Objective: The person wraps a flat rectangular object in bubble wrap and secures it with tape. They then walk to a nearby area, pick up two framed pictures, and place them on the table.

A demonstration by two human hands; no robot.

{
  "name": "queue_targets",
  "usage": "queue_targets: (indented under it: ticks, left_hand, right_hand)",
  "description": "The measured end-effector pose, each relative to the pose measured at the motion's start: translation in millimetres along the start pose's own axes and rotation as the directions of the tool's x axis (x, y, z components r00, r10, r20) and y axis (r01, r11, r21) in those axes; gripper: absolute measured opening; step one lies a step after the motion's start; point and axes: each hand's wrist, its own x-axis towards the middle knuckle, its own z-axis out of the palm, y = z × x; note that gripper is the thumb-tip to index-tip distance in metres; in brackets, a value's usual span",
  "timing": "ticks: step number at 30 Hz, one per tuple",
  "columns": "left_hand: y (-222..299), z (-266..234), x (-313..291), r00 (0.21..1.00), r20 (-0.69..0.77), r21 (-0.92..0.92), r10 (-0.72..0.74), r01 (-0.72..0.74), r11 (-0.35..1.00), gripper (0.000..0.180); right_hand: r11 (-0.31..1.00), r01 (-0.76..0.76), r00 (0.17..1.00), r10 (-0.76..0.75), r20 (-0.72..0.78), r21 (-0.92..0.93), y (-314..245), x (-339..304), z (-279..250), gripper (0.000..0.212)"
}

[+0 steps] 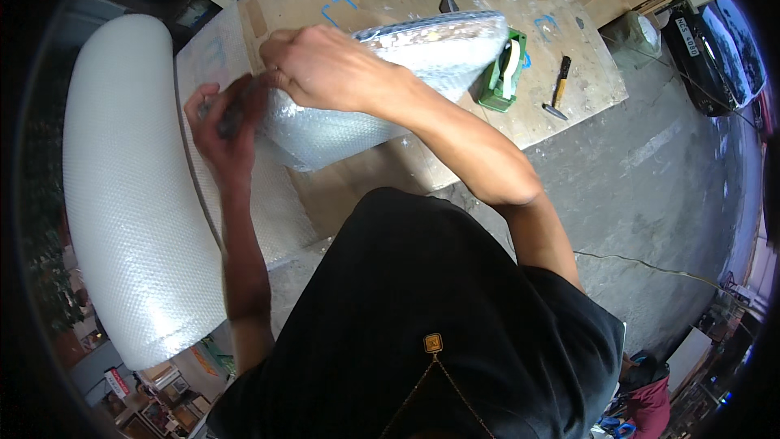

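A long flat package wrapped in bubble wrap (341,137) lies across the worktable in front of me, its shiny patterned long edge showing through the layers. Around its left end both my hands work close together. My left hand (223,118) has its fingers curled on a crumpled greyish fold of the wrap. Over the package's upper left corner, my right hand (325,69) is closed, its fingertips meeting near my left hand; what they pinch is hidden and blurred. By the package's right end stands a green tape dispenser (500,82) with a pale roll in it.
A large bubble wrap roll (134,187) stands along the table's left side, with a sheet over the table (406,167). Right of the dispenser lies a hammer (561,90). A small dark object (448,4) sits behind the package. A cable (650,264) crosses the floor.
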Motion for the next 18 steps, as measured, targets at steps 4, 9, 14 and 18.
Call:
queue_targets:
  ticks: [4, 9, 14, 18]
  left_hand:
    - [-3, -1, -45, 0.995, -0.052, 0.092, -0.089, 0.094, 0.991, 0.025]
    - [-27, -13, -69, 0.988, -0.054, -0.06, -0.146, 0.143, 0.988, 0.02]
    - [-50, 5, -90, 0.96, -0.251, -0.147, -0.121, 0.085, 0.985, 0.011]
    - [-56, 19, -88, 0.939, -0.323, -0.082, -0.117, 0.095, 0.992, 0.008]
  right_hand:
    - [0.996, 0.057, 0.996, -0.062, 0.069, 0.063, -5, -17, 28, 0.013]
    - [0.986, 0.119, 0.989, -0.128, 0.072, 0.116, -8, -23, 65, 0.015]
    - [0.998, 0.047, 0.995, -0.05, 0.083, 0.038, -20, -24, 68, 0.02]
    - [0.979, 0.188, 0.876, -0.205, -0.437, -0.082, -30, -62, 30, 0.023]
